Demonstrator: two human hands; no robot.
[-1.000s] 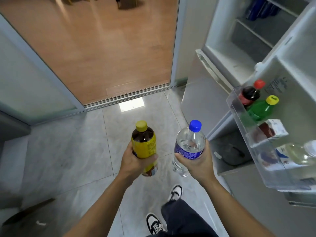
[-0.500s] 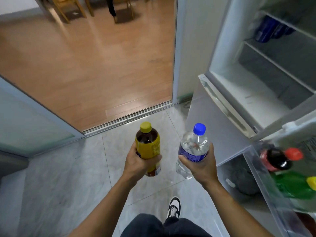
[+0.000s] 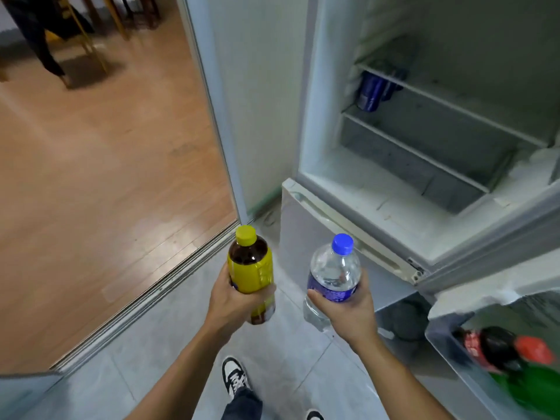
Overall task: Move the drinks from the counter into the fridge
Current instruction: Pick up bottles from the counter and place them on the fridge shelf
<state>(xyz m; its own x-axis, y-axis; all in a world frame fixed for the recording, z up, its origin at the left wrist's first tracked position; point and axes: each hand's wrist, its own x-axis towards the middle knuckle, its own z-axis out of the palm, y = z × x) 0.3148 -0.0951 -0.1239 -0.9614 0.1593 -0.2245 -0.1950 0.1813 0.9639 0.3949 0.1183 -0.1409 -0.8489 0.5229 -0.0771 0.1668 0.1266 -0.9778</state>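
Left hand (image 3: pixel 235 301) wrapped round yellow-labelled tea bottle (image 3: pixel 251 272), right hand (image 3: pixel 348 310) round clear water bottle (image 3: pixel 331 278), both upright before open fridge (image 3: pixel 403 189) at two o'clock. Likely full, fairly heavy, thin-walled and smooth; best gripped mid-body at the label

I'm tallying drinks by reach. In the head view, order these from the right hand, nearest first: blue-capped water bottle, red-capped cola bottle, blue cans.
1. Blue-capped water bottle, held in the right hand.
2. Red-capped cola bottle, door bin, lower right.
3. Blue cans, back of the upper shelf.
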